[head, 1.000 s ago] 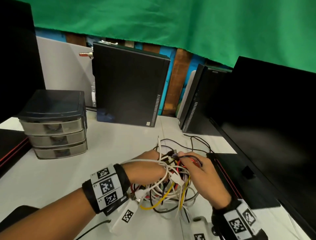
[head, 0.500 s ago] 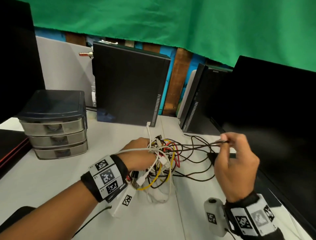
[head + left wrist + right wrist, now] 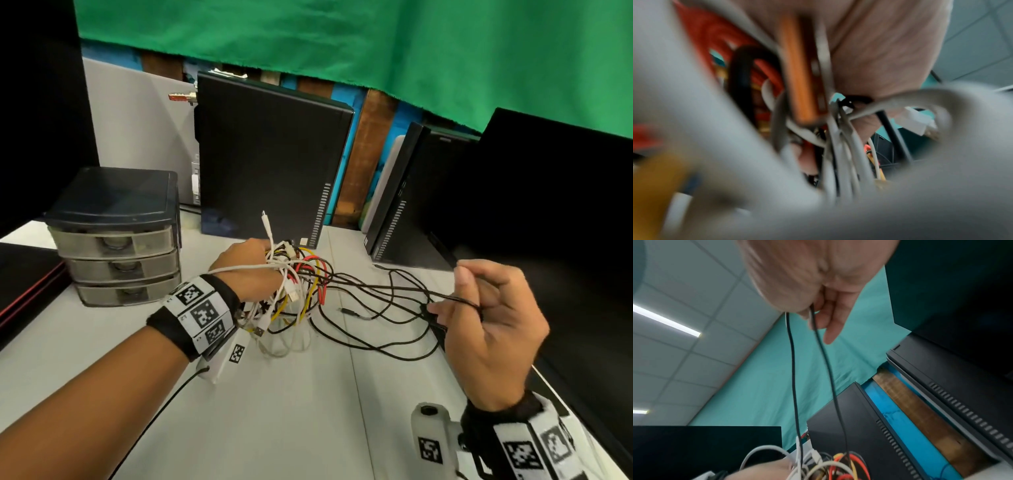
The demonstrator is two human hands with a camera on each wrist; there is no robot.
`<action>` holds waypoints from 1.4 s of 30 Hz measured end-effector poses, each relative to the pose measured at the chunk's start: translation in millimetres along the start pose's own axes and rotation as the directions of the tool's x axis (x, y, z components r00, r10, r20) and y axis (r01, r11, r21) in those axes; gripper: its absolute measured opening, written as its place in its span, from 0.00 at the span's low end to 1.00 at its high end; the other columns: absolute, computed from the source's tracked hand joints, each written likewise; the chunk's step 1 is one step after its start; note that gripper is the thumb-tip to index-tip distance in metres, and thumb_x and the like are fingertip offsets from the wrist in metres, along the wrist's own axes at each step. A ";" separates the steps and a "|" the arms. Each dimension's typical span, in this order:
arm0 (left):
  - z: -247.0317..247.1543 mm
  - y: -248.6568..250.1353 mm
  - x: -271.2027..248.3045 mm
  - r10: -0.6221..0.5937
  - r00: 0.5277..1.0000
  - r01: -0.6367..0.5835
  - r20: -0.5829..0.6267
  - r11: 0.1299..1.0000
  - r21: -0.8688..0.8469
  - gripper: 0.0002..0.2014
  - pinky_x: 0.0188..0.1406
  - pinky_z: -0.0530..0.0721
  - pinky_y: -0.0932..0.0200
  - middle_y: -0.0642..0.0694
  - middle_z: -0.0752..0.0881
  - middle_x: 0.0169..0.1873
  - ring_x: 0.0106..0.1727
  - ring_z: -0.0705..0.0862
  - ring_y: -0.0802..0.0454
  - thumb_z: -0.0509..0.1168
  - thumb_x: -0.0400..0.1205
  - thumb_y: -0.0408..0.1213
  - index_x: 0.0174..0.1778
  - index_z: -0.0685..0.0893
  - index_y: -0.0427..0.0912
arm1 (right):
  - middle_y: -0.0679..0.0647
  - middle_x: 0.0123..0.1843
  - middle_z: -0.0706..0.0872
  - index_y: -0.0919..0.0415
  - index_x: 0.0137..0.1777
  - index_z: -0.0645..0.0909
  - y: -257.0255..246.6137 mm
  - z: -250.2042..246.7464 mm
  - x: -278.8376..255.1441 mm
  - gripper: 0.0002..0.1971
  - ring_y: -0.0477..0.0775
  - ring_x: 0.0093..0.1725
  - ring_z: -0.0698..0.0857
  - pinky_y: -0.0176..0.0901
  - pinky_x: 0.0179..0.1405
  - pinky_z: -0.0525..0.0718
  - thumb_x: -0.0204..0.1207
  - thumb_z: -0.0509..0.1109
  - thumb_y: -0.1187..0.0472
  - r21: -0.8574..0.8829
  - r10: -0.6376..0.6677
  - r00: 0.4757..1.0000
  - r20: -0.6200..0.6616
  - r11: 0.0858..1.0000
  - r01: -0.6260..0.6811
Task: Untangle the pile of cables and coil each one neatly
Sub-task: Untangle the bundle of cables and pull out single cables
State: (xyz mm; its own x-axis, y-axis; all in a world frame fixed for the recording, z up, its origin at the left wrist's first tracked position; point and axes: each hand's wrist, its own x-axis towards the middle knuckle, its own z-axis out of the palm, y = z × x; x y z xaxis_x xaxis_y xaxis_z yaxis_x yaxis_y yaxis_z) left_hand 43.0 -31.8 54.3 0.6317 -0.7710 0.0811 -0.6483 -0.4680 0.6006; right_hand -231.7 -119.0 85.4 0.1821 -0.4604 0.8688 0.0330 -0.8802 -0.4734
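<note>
cable pile (image 3: 291,284) in left hand (image 3: 246,270), right hand (image 3: 493,329)

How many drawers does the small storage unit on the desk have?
3. The storage unit stands left of the left hand; its translucent drawers are stacked: top, middle, bottom. All are closed; none seems hidden.

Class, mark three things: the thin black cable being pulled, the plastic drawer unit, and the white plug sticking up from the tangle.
thin black cable (image 3: 383,289), head view, taut strand
drawer unit (image 3: 113,198), head view, dark top
white plug (image 3: 264,216), head view, raised tip
</note>
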 end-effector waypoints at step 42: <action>14.7 -12.6 -0.1 -0.153 0.988 0.153 0.019 0.988 -0.021 0.04 0.40 0.80 0.55 0.50 0.84 0.36 0.40 0.84 0.46 0.67 0.79 0.45 0.42 0.83 0.50 | 0.53 0.20 0.75 0.56 0.31 0.86 -34.9 -11.2 11.3 0.19 0.54 0.21 0.70 0.40 0.22 0.69 0.82 0.70 0.48 0.144 0.295 0.913 0.283 0.928 -0.344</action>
State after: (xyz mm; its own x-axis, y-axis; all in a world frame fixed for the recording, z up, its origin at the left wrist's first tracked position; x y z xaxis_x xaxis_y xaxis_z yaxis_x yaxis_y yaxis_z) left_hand 44.8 -32.2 35.0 0.7151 -0.6985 -0.0267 -0.5350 -0.5714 0.6223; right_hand -241.8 -94.7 113.4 0.4539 -0.6472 0.6125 0.1096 -0.6416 -0.7592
